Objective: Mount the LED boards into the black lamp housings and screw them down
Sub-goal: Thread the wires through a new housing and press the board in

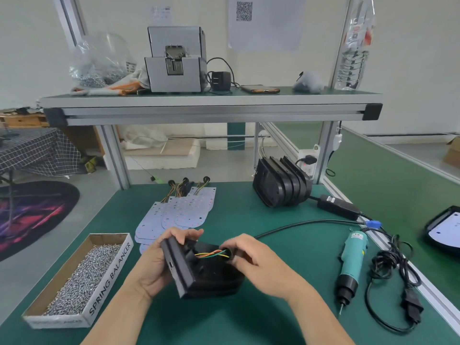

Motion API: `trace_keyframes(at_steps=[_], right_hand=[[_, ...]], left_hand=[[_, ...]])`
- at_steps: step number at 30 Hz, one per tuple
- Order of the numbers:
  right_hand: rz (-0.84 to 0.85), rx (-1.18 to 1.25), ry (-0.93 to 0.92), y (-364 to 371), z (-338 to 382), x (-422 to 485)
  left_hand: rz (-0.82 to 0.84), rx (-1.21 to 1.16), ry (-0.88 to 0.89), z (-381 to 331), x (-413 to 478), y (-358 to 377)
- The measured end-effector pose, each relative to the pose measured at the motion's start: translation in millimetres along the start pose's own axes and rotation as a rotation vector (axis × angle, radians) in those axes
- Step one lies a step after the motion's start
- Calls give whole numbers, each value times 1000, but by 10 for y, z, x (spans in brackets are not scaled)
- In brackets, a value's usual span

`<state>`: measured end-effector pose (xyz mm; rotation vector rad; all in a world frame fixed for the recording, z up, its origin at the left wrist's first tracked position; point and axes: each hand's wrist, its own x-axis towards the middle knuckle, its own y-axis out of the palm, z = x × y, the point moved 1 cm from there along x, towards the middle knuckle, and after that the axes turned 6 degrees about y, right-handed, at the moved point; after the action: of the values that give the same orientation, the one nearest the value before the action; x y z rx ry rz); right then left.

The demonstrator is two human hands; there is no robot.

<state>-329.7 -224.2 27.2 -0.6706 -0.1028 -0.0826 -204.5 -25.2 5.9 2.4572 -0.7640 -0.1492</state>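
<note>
Threading wires point(211, 253) through housing point(211, 277), held above mat point(249, 322).
Gripped housing edge with left hand point(159, 265), pinched wires with right hand point(251, 257); probably needed wires drawn fully through next, then screws point(82, 275), driver point(351, 257).

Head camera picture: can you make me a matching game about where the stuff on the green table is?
Things:
1 box of screws
2 electric screwdriver
3 LED boards
4 lamp housing

Places:
A lying at the right of the table
B gripped by the left hand, while the right hand pinches the black grommet
C front left of the table
D fanned out behind the hands

Pairs: 1-C, 2-A, 3-D, 4-B.
</note>
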Motion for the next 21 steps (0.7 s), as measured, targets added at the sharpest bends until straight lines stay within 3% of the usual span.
trace_keyframes(at_steps=[7, 9, 11, 12, 14, 17, 19, 21], right_hand=[[-45, -146, -115, 48, 117, 42], [-124, -257, -133, 51, 165, 55], [-220, -387, -169, 72, 253, 63], [-251, -426, -182, 87, 291, 73], [-290, -473, -177, 114, 371, 103], [-265, -465, -172, 124, 498, 146], [-219, -483, -140, 93, 558, 162], [-178, -463, -118, 24, 581, 158]], left_hand=[[-167, -45, -83, -71, 19, -380], [-307, 57, -17, -260, 27, -418], [-364, 235, 184, -517, -22, -319], [-304, 376, 308, -645, -84, -191], [5, 848, 446, -807, -240, 188], [460, 1511, 366, -611, -317, 652], [496, 1612, 355, -445, -315, 797], [439, 1568, 334, -407, -314, 758]])
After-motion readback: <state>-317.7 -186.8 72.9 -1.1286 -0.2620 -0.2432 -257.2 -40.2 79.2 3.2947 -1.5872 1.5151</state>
